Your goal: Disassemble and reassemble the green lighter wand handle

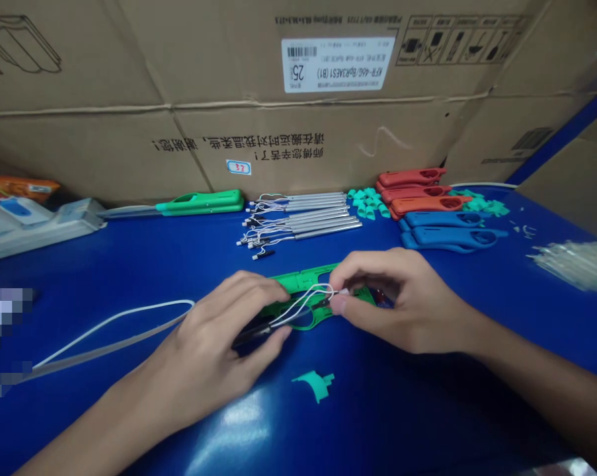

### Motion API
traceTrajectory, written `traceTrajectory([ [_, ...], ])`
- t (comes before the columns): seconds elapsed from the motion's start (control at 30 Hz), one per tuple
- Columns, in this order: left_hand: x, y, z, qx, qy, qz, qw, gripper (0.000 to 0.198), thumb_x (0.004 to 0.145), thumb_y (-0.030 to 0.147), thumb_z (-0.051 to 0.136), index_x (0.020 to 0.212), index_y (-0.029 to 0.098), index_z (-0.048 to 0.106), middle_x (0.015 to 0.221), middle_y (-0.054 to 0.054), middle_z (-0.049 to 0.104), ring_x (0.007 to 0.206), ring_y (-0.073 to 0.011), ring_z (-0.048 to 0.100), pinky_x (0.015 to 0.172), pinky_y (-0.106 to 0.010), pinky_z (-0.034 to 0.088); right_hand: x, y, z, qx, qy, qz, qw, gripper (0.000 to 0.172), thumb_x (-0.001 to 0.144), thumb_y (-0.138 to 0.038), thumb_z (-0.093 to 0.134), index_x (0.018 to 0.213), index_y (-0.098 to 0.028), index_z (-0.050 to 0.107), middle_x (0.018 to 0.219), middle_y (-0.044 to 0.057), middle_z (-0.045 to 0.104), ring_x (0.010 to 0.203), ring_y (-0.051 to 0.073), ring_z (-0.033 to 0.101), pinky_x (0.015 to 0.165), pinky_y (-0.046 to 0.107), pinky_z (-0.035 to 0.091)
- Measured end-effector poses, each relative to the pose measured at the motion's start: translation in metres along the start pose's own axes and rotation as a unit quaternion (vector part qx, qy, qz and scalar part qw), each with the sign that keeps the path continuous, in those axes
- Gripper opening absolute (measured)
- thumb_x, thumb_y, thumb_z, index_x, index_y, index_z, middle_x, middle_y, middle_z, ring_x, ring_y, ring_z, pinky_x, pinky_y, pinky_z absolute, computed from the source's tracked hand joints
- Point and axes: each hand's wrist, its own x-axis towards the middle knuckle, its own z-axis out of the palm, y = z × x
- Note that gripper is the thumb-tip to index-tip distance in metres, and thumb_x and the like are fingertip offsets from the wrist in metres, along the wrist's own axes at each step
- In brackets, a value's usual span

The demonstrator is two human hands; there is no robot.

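Observation:
Between my hands lies a green lighter shell (298, 280), with parts of it hidden behind my fingers. My left hand (213, 334) is closed around a dark tube (252, 333), from which two thin white wires (298, 304) run to the right. At the wires' far end, my right hand (397, 297) pinches a small piece with a pale tip and a dark part, just above the shell. Nearer to me, a loose teal trigger (314, 383) rests on the blue table (407, 410).
Silver tubes with wires (322, 215) lie in a row behind my hands. To their right are teal triggers (370, 203), red shells (412, 188) and blue shells (449, 231). Clear plastic parts (576, 263) are far right, a green lighter (203, 200) back left. Cardboard (258, 125) stands behind.

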Motion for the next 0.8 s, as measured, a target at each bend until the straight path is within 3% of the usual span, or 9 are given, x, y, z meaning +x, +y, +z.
traceTrajectory([
  [0.17,-0.004,-0.003,0.002,0.006,0.015,-0.029,0.999,0.009,0.088,0.019,0.064,0.096,0.018,0.06,0.087,0.0,0.066,0.075,-0.0116,0.063,0.067,-0.024,0.05,0.004,0.003,-0.005,0.128,0.041,0.063,0.989,0.01,0.081,-0.018,0.066,0.074,-0.019,0.059,0.069,0.002,0.067,0.061,0.011,0.065,0.056,0.021,0.053],
  [0.3,-0.009,-0.003,0.004,-0.011,0.043,-0.029,0.999,0.006,0.09,0.018,0.063,0.096,0.02,0.062,0.084,0.002,0.069,0.07,-0.0089,0.065,0.066,-0.02,0.051,0.007,0.007,-0.008,0.206,0.055,0.105,0.971,0.018,0.075,-0.022,0.075,0.072,-0.019,0.058,0.068,0.001,0.067,0.061,0.012,0.067,0.055,0.022,0.054],
  [0.53,-0.008,0.0,0.006,-0.022,0.077,0.003,0.997,0.012,0.09,0.016,0.064,0.102,0.018,0.061,0.082,0.0,0.068,0.066,-0.0092,0.064,0.06,-0.02,0.049,0.006,0.01,0.002,0.269,-0.086,0.185,0.941,0.05,0.062,-0.018,0.087,0.102,-0.019,0.057,0.081,-0.002,0.07,0.065,0.01,0.065,0.061,0.022,0.054],
  [0.6,-0.008,0.001,0.007,-0.029,0.08,0.012,0.996,0.014,0.09,0.014,0.064,0.103,0.018,0.061,0.085,0.0,0.069,0.069,-0.0094,0.065,0.062,-0.02,0.05,0.004,0.008,0.01,0.249,-0.083,0.173,0.949,0.045,0.065,-0.018,0.085,0.104,-0.018,0.063,0.081,-0.001,0.069,0.065,0.01,0.063,0.059,0.021,0.052],
  [0.73,-0.006,0.001,0.009,-0.054,0.076,0.035,0.995,0.015,0.091,0.01,0.061,0.105,0.016,0.061,0.09,-0.001,0.07,0.077,-0.0092,0.067,0.069,-0.019,0.053,-0.001,0.001,0.025,0.139,-0.016,0.092,0.986,0.012,0.075,-0.02,0.077,0.084,-0.015,0.072,0.078,0.001,0.07,0.069,0.011,0.063,0.059,0.02,0.05],
  [0.8,-0.006,0.002,0.01,-0.062,0.071,0.037,0.995,0.016,0.09,0.009,0.062,0.104,0.016,0.061,0.09,-0.001,0.07,0.077,-0.0091,0.067,0.07,-0.018,0.054,-0.002,-0.002,0.027,0.09,-0.003,0.069,0.994,0.006,0.081,-0.022,0.071,0.08,-0.016,0.072,0.075,0.0,0.071,0.067,0.011,0.063,0.058,0.02,0.049],
])
